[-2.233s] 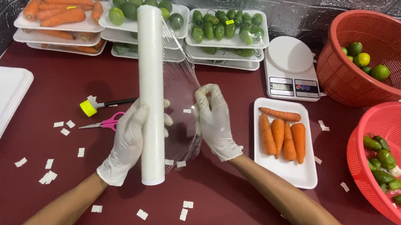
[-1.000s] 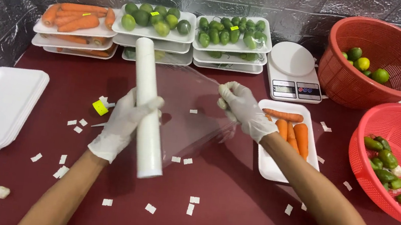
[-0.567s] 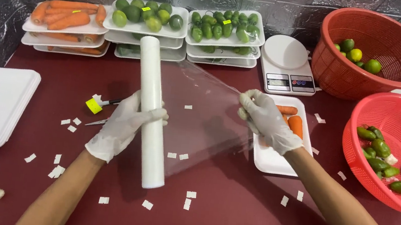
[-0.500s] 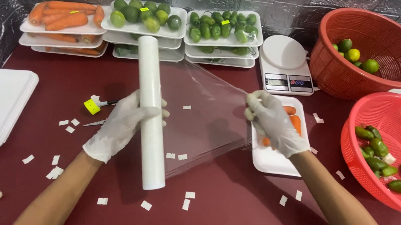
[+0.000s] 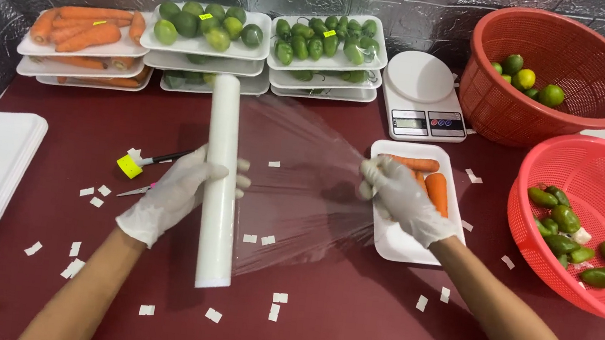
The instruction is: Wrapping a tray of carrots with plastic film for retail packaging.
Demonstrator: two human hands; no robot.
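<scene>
My long white roll of clear plastic wrap [image 5: 221, 183] stands nearly upright off the dark red table, its lower end toward me. From it a thin, see-through sheet of film [image 5: 300, 192] is stretched taut to the right, wrinkled in places, reaching the white foam tray of orange carrots [image 5: 406, 243].

Wrapped white produce trays [image 5: 203, 45] stacked at back; grey scale screen [image 5: 404, 120] beside them.
</scene>
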